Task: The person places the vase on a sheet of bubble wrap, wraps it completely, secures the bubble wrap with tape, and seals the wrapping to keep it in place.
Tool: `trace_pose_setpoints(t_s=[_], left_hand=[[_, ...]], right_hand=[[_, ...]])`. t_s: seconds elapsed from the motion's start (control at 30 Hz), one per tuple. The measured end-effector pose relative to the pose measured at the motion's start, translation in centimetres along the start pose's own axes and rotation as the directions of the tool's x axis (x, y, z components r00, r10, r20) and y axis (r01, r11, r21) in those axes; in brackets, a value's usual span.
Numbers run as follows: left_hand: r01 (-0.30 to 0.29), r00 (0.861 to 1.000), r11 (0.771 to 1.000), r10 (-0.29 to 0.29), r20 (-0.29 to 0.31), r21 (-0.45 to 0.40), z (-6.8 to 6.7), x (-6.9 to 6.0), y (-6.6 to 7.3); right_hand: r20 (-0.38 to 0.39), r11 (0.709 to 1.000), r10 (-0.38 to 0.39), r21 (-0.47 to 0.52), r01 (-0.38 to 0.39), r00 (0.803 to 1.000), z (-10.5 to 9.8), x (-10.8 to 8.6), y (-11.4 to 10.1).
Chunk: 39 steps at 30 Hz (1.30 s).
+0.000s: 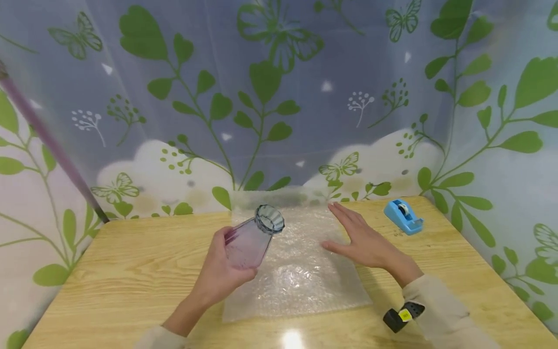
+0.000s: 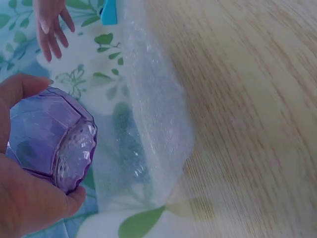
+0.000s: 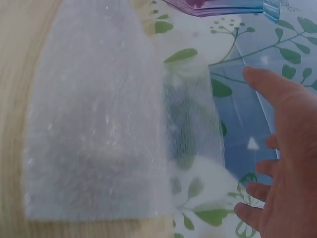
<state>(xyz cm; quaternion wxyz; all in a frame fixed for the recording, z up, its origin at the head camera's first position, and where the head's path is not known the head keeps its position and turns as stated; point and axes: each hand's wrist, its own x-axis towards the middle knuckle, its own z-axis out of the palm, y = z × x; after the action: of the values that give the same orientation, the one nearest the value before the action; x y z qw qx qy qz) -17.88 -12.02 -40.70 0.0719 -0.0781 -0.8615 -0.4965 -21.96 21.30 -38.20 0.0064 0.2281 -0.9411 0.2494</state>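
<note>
Glass vase (image 1: 248, 245): one — it sits in your left hand (image 1: 226, 276), tilted, its scalloped mouth pointing up and toward your right hand (image 1: 366, 240); the body is lilac, the rim blue-grey in the head view.
Left hand's grip: your thumb and fingers curl round the vase's body from opposite sides, leaving the rim uncovered.
Right hand's pose: you hold nothing here; the fingers reach out straight, the thumb stands apart from them, and the hand is well apart from the vase, over the right edge of the wrap.
Bubble wrap (image 1: 301, 281): one sheet, spread on the table (image 1: 144, 271) below and between your hands, its far end against the patterned curtain (image 1: 348, 48); the vase is above its left side.
Tape dispenser (image 1: 402, 216): one, blue, near the table's far right corner, beyond your right hand — neither hand touches it.
Black wrist strap (image 1: 394, 320): one visible in the head view, at your right sleeve, with a yellow label.
Pole (image 1: 52, 138): one, purplish, slanting at the left.
</note>
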Motion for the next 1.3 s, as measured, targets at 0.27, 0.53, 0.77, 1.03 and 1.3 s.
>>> trace_pose_setpoints(t_s=[0.27, 0.53, 0.77, 1.03, 1.3], left_hand=[[-0.136, 0.991, 0.968, 0.137, 0.009, 0.213, 1.2, -0.2, 0.2], [-0.284, 0.955, 0.889, 0.295, 0.026, 0.359, 1.9, 0.1, -0.1], [-0.412, 0.894, 0.738, 0.440, 0.081, 0.534, 2.6, 0.3, 0.1], [-0.425, 0.884, 0.663, 0.452, 0.124, 0.616, 3.3, 0.3, 0.3], [-0.430, 0.878, 0.642, 0.461, 0.129, 0.635, 4.0, 0.3, 0.9]], right_hand=[[0.003, 1.000, 0.012, -0.019, -0.012, 1.000, 0.1, -0.9, 1.0], [0.003, 0.998, 0.001, -0.055, -0.001, 1.000, 0.4, -1.3, 1.3], [-0.001, 0.997, -0.016, -0.075, 0.016, 1.000, 0.6, -1.5, 1.6], [-0.011, 0.995, -0.027, -0.093, 0.026, 1.000, 0.9, -2.0, 1.8], [-0.014, 0.994, -0.047, -0.100, 0.045, 0.999, 1.0, -2.3, 1.8]])
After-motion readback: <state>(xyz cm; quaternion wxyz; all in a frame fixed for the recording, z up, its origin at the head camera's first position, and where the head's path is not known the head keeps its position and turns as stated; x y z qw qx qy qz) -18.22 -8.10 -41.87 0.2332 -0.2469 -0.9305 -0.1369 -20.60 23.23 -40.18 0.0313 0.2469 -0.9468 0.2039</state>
